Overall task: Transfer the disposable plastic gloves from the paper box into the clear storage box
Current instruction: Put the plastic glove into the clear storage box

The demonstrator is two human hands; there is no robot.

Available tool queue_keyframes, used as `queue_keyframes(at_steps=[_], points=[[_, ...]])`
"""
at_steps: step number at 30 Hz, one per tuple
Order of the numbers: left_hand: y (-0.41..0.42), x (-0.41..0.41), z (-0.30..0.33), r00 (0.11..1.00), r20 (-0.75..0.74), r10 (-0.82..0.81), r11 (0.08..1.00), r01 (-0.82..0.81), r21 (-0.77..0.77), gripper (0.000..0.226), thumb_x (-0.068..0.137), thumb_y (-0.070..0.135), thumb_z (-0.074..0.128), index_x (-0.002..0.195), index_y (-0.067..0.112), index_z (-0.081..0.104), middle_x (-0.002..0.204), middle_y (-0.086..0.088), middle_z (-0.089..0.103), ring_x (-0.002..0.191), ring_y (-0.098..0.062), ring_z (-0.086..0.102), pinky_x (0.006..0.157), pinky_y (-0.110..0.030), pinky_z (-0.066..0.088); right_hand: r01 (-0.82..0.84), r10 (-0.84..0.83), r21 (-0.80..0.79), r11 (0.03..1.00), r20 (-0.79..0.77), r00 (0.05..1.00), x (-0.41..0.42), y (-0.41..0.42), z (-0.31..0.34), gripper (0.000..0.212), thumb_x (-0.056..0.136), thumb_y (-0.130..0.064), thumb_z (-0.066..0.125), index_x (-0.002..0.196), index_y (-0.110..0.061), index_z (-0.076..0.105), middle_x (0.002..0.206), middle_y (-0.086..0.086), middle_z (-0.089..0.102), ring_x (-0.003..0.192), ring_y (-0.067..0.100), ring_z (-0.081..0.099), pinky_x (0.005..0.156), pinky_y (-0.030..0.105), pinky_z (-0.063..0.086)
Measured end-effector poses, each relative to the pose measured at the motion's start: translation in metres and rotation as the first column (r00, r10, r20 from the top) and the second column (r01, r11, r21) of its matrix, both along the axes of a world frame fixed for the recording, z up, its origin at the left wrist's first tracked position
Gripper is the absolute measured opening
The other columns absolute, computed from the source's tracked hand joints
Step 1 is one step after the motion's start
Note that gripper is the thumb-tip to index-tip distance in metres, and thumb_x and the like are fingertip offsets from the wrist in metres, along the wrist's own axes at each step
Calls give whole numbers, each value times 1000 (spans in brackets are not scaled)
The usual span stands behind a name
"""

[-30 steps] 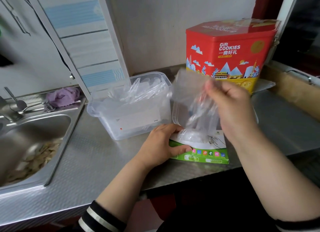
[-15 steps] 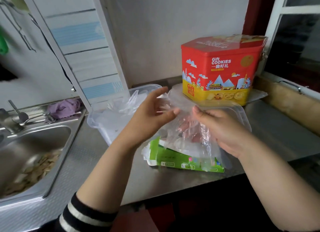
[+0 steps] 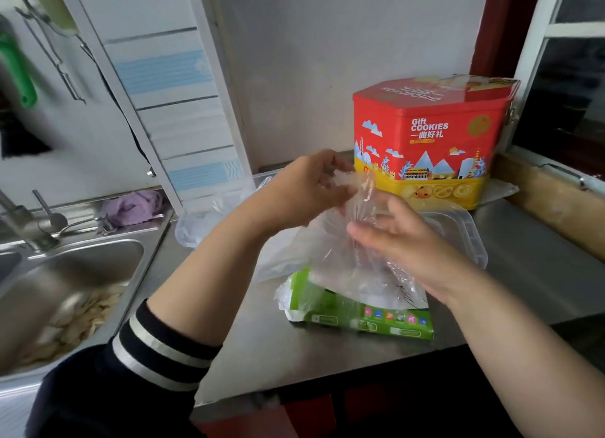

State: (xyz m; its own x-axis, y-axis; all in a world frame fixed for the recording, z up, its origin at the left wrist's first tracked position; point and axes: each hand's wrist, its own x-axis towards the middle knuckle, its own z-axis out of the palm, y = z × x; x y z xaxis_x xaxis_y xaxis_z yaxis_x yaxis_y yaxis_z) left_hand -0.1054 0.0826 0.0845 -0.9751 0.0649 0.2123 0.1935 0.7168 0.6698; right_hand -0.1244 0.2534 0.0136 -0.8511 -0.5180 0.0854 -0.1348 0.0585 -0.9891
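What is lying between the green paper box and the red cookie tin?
In the head view, the clear lid lies flat between the green paper box and the red cookie tin, partly hidden by the held gloves.

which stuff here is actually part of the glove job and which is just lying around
Part of the job: plastic gloves, left hand, right hand, green paper box, clear storage box, clear lid.

Just lying about: red cookie tin, purple cloth, sink.

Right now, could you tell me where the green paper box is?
In the head view, the green paper box lies at the counter's front edge, right of centre, below both hands, in front of the red cookie tin.
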Motion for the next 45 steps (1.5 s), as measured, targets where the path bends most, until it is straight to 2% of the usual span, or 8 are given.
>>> queue_keyframes(at_steps=[3,7,13,16,20,29,38,45], points=[[-14,-2,12,999,-17,-32,998,31,-47,20,96,17,57,115,22,51,82,-2,72,41,-7,40,35,-19,32,76,-65,113,991,-98,993,-16,-8,5,55,81,-16,75,128,-27,49,94,1,74,86,15,72,91,43,53],[-54,-11,22,988,-90,123,966,-99,240,27,94,2,51,86,25,38,74,-7,69,34,-10,23,35,-13,18,301,-269,138,944,-211,940,-55,-19,24,48,87,-17,70,131,-21,50,111,2,66,96,16,66,84,33,52],[-112,-31,12,839,-93,536,821,-494,285,38,77,-14,27,68,19,44,79,-8,69,28,-10,35,33,-12,23,462,-435,-233,856,-808,397,-40,-74,55,22,90,-15,53,110,-12,61,101,3,63,94,20,58,77,30,48],[-124,-27,1,785,-47,618,786,-615,59,46,78,-11,24,76,18,60,63,-8,58,38,-12,49,33,-14,33,368,-63,152,917,-858,510,-34,-118,53,23,96,-24,45,105,-18,65,110,2,63,105,26,54,85,36,46],[-142,-26,-20,785,45,618,777,-601,-187,43,87,-6,29,97,18,64,80,-7,66,55,-22,63,51,-26,51,272,306,667,694,-614,727,-57,-153,49,41,103,-39,25,128,-23,53,138,8,48,124,31,46,99,39,39],[-160,-38,-43,872,209,442,612,-123,-781,35,84,26,72,116,16,62,117,-1,65,103,-24,62,90,-37,51,59,488,959,277,-194,851,-74,-179,31,50,103,-38,34,145,-12,41,153,10,35,138,31,34,111,39,27],[-159,-42,-41,890,150,430,457,-71,-887,47,80,27,75,125,29,58,124,-4,45,123,-27,38,86,-37,43,280,255,743,608,-517,818,-78,-154,42,26,93,-30,52,75,-15,62,69,2,59,71,26,54,56,26,36],[-156,-33,-35,919,-10,393,561,-249,-790,25,91,15,62,114,26,66,117,0,65,111,-25,56,88,-35,45,272,-118,196,942,-566,816,-55,-91,26,14,90,-31,63,83,-22,70,62,-15,58,61,1,52,61,27,41]])
